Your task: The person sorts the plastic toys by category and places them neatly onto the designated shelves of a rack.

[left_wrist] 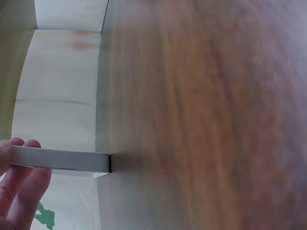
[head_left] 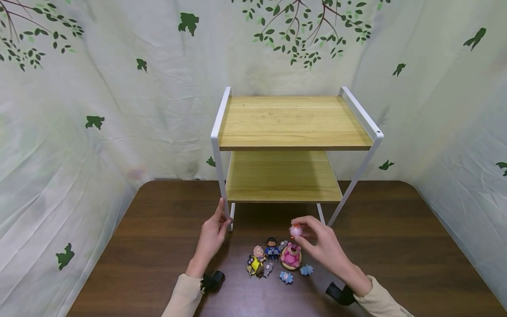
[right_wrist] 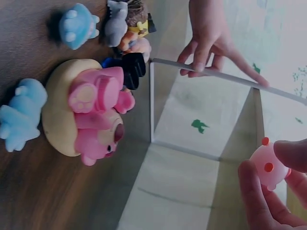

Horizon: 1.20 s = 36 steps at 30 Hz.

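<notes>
My left hand (head_left: pixel 211 240) holds the front left leg (left_wrist: pixel 60 158) of a two-tier shelf, thumb on one side and fingers on the other. Between the thumb and fingers of my right hand (head_left: pixel 326 246) is a small round pink toy figure (right_wrist: pixel 268 164) with orange-red bits, held above the table in front of the shelf. Just below it sits a pink bear figure (head_left: pixel 291 255) on a cream round base. Two light blue figures (head_left: pixel 286 277) lie nearer me. To the left cluster a dark-haired figure in blue (head_left: pixel 272 250), a yellow-and-black figure (head_left: pixel 255 265) and small grey figures (head_left: pixel 268 269).
The shelf has a wooden top board (head_left: pixel 295 121) and a lower board (head_left: pixel 283 176) in a white frame. It stands on a dark brown wooden table (head_left: pixel 158 246). A pale curtain (head_left: pixel 158 97) with leaf prints hangs behind and at both sides.
</notes>
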Each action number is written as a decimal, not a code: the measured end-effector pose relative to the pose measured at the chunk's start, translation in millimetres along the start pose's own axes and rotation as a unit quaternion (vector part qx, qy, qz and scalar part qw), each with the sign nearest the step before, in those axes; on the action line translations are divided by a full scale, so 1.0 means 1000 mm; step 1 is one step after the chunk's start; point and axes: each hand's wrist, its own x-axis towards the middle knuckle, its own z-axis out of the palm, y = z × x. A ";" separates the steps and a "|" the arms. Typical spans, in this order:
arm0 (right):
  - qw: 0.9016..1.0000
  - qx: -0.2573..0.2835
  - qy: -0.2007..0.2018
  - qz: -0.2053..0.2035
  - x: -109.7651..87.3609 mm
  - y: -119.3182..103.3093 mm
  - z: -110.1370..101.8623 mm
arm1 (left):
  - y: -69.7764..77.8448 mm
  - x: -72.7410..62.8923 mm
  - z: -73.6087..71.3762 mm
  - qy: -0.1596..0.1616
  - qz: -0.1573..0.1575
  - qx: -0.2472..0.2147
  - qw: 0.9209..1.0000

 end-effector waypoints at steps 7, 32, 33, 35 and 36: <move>1.000 -0.003 0.004 -0.005 0.008 -0.006 0.001 | 0.000 0.000 0.000 0.002 -0.002 0.005 1.000; 0.999 0.014 0.009 -0.039 0.041 -0.015 0.015 | 0.000 0.000 0.001 0.008 0.002 -0.003 1.000; 0.999 0.015 0.009 -0.039 0.043 -0.015 0.015 | 0.000 0.000 0.001 0.007 0.000 -0.003 1.000; 0.999 0.019 0.010 -0.038 0.046 -0.016 0.016 | 0.000 -0.001 0.001 0.005 -0.003 -0.003 1.000; 0.999 0.019 0.011 -0.038 0.048 -0.016 0.017 | 0.001 -0.001 0.001 0.004 -0.005 -0.003 1.000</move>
